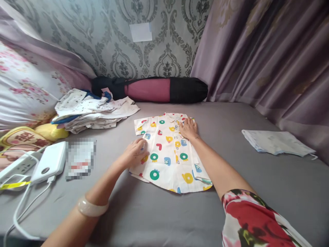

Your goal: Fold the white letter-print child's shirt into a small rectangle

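A small white short-sleeved shirt [167,168] with colourful letter and number prints lies front up on the grey sheet, its collar away from me. The side at the right looks folded inward, and the sleeve at the left sticks out. My right hand [189,129] lies flat on the shirt near its right shoulder, fingers stretched out. At the left side edge of the shirt rests my left hand [135,152], slightly blurred, its thumb and fingers apart on the cloth. A pale bangle [92,207] circles my left wrist.
A pile of clothes [95,111] lies at the back left, near a yellow plush item [51,132]. Closer sit a white power bank [50,161], cables and a blurred-out packet [80,159]. Folded white cloth [277,142] lies at right; a black-and-maroon long bag [149,90] lines the wall.
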Available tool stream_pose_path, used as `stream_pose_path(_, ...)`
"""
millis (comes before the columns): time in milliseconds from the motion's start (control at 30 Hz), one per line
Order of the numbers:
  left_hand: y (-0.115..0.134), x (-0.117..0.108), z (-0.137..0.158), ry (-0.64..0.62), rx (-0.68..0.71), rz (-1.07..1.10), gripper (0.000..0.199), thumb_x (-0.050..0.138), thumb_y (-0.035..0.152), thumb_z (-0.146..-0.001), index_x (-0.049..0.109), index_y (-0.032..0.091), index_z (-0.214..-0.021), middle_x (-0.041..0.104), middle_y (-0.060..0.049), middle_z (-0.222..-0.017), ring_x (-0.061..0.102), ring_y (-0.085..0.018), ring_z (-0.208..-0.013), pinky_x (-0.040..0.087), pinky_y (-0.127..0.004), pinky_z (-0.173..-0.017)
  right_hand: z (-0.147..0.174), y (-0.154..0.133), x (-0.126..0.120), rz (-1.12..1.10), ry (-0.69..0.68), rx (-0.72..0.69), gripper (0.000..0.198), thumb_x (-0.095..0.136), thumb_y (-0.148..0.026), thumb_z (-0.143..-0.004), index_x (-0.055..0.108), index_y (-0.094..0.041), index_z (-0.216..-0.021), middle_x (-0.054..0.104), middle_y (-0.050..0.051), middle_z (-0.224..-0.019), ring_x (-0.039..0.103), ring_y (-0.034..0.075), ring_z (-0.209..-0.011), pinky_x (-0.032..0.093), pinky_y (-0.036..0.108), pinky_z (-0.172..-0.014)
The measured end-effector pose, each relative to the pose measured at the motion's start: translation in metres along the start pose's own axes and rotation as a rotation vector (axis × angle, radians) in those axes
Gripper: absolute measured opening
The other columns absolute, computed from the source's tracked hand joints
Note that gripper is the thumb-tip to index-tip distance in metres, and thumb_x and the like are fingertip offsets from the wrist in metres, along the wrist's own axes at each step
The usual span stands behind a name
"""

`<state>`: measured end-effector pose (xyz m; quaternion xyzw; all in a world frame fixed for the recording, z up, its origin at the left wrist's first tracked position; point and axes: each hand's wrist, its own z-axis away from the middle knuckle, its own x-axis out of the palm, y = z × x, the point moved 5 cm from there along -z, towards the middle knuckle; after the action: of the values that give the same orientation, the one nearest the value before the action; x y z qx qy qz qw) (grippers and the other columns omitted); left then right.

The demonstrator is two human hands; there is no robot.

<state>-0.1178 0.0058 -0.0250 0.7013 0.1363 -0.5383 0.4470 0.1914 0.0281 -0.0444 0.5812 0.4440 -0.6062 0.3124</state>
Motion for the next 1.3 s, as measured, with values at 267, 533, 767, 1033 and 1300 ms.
stream_pose_path(267,-0.026,-0.014,0.041,0.199,-0.266,0.078,0.034,0.06,0.049,-0.074,0.059,0.023,-0.095,0.059,-0.008,-0.119,0.052,-0.029,-0.114,0.043,-0.043,-0.098,-0.005,0.003,0.002,-0.006,-0.039,0.004,0.065,0.022,-0.045,-0.1,0.029,-0.004,-0.151,0.022,0.019,-0.16,0.017,0.026,-0.148,0.014,0.047,-0.117)
stream_pose_path(533,-0.028,-0.007,0.044,0.238,-0.318,0.106,0.026,0.058,0.047,-0.076,0.064,0.021,-0.079,0.056,-0.011,-0.126,0.05,-0.032,-0.118,0.039,-0.046,-0.102,-0.021,0.009,-0.011,-0.173,-0.058,0.074,0.049,0.028,-0.039,-0.1,0.05,-0.014,-0.136,0.046,0.015,-0.147,0.04,0.024,-0.137,0.029,0.041,-0.111)
stream_pose_path(767,-0.025,-0.007,0.047,0.269,-0.33,0.132,0.021,0.062,0.042,-0.076,0.066,0.022,-0.077,0.056,-0.01,-0.128,0.047,-0.033,-0.123,0.038,-0.048,-0.105,-0.024,-0.038,-0.037,-0.193,0.107,-0.005,0.037,0.036,-0.029,-0.098,0.061,-0.017,-0.123,0.06,0.013,-0.13,0.052,0.025,-0.122,0.035,0.038,-0.104)
stream_pose_path(1033,-0.02,-0.006,0.047,0.28,-0.338,0.13,0.017,0.062,0.037,-0.076,0.066,0.021,-0.073,0.056,-0.011,-0.128,0.047,-0.034,-0.124,0.038,-0.05,-0.105,0.0,-0.151,-0.028,-0.227,-0.033,-0.315,0.038,0.036,-0.024,-0.096,0.072,-0.02,-0.109,0.07,0.009,-0.116,0.061,0.023,-0.108,0.042,0.03,-0.09)
stream_pose_path(1300,-0.017,-0.008,0.047,0.273,-0.334,0.125,0.018,0.065,0.038,-0.076,0.066,0.021,-0.071,0.056,-0.011,-0.127,0.046,-0.034,-0.124,0.037,-0.049,-0.106,0.017,-0.222,-0.009,-0.277,-0.173,-0.433,0.033,0.042,-0.024,-0.094,0.073,-0.022,-0.104,0.073,0.006,-0.11,0.064,0.021,-0.103,0.045,0.025,-0.083)
